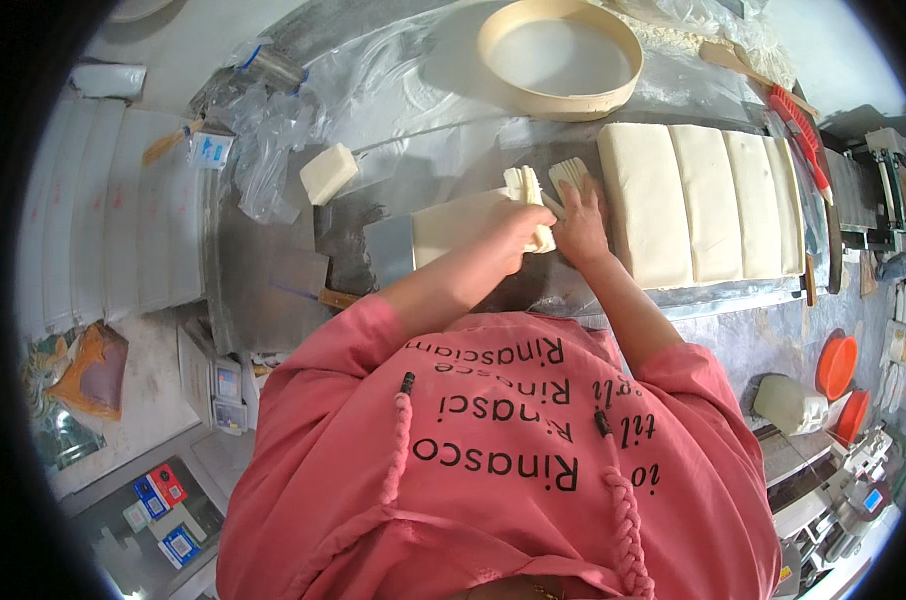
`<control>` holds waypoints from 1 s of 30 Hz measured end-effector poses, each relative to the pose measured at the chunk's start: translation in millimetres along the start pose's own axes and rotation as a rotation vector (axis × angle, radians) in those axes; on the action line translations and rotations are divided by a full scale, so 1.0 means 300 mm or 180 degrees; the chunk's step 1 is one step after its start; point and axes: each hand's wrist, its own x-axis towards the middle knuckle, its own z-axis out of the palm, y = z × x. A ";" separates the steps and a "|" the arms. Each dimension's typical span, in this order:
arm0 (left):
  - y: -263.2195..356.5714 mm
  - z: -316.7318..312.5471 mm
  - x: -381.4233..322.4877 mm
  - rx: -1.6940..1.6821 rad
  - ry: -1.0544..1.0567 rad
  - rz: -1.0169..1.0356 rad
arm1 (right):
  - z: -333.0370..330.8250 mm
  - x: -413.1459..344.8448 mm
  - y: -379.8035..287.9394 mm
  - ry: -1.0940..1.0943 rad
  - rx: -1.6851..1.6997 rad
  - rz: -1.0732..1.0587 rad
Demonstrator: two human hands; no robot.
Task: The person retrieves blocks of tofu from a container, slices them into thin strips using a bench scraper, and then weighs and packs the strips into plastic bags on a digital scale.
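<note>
My left hand (524, 229) is closed around a bundle of pale, layered dough strips (526, 182), whose ends stick out above and below the fist. Close beside it on the right, my right hand (582, 225) has its fingers over a second bundle of dough strips (565, 171) on the worktop. Under my left forearm lies a flat cream-coloured slab (453, 223), probably dough, with a grey metal plate (388, 247) at its left end. Just right of my right hand rest several thick, smooth dough slabs (644, 206), side by side. A small dough block (329, 174) sits farther left.
A round wooden-rimmed sieve (603, 103) stands at the back. Crumpled plastic film (265, 165) lies at left, near stacked white trays (123, 210). A wooden handle (338, 299) lies at the front edge. A red-handled brush (802, 139) borders the slabs on the right.
</note>
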 end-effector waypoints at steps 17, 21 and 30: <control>0.000 0.051 0.283 -0.0582 -0.0220 -0.0680 | 0.030 0.089 -0.071 0.0146 0.3638 0.2318; 0.136 0.011 0.250 -0.1084 -0.1019 -0.0415 | -0.052 0.187 -0.155 0.0540 0.1707 0.0989; 0.437 -0.086 0.315 -0.1988 -0.1205 0.0013 | -0.185 0.522 -0.371 0.0279 0.0101 -0.0619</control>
